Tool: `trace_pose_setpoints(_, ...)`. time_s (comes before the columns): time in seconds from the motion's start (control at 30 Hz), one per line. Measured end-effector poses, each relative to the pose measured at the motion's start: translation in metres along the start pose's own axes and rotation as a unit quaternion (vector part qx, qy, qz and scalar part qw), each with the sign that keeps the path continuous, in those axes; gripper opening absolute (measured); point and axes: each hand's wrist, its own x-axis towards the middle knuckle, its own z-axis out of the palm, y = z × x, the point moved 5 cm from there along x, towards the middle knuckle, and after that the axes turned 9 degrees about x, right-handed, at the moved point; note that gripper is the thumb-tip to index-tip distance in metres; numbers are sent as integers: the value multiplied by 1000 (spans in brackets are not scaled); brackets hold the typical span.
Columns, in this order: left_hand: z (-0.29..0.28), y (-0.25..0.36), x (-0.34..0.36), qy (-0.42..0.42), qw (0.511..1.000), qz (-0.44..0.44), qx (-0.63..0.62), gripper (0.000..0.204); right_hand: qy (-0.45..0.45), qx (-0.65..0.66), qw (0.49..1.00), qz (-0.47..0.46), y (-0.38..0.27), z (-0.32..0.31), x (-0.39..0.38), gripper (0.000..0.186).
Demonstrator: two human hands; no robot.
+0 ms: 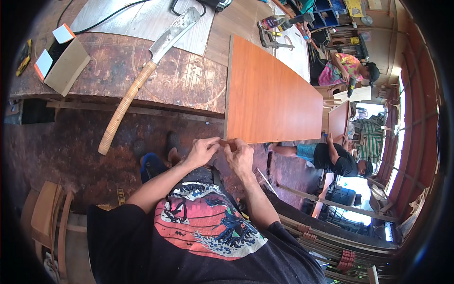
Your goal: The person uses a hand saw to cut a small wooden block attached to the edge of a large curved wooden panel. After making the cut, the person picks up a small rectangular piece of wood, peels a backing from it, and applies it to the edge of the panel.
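Observation:
An orange-brown wood-grain board [276, 94] lies flat on the bench and juts past its near edge. At the board's near left corner, my left hand [204, 150] and my right hand [239, 155] are close together, fingers pinched. A small thin brown strip [222, 142] shows between my fingertips; its full length is hidden by them. The right fingers are right by the board's near edge. Left of the board lies a machete [163, 45] with a wrapped tan handle, which sticks out over the bench edge.
The worn brown bench [189, 75] bears an open cardboard box [68, 66], a pale panel [142, 23] and a clamp [276, 42]. Two people work to the right, one with a drill [351, 86], one at another board [338, 120]. Wooden chair parts [47, 208] stand at lower left.

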Motion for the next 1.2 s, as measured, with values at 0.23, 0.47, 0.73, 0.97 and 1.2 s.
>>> trace_pose_setpoints(0.23, -1, 2, 0, 69, 990, 99, 78, 32, -31, 12, 998, 59, 0, 3, 3, 16)
trace_pose_setpoints(0.47, -2, 5, 1, 74, 991, 95, 65, 28, -14, 55, 994, 96, 5, 4, 0, 20)
trace_pose_setpoints(0.73, -2, 6, 2, 81, 984, 126, 94, 30, 2, 56, 994, 94, 1, 2, 0, 21)
trace_pose_setpoints(0.97, 21, -31, 3, 18, 994, -68, -88, 38, 11, 47, 995, 90, -5, 2, 0, 18)
trace_pose_setpoints(1.2, 28, -32, -2, 18, 952, -197, -234, 41, 11, 43, 995, 87, 0, 5, -1, 16)
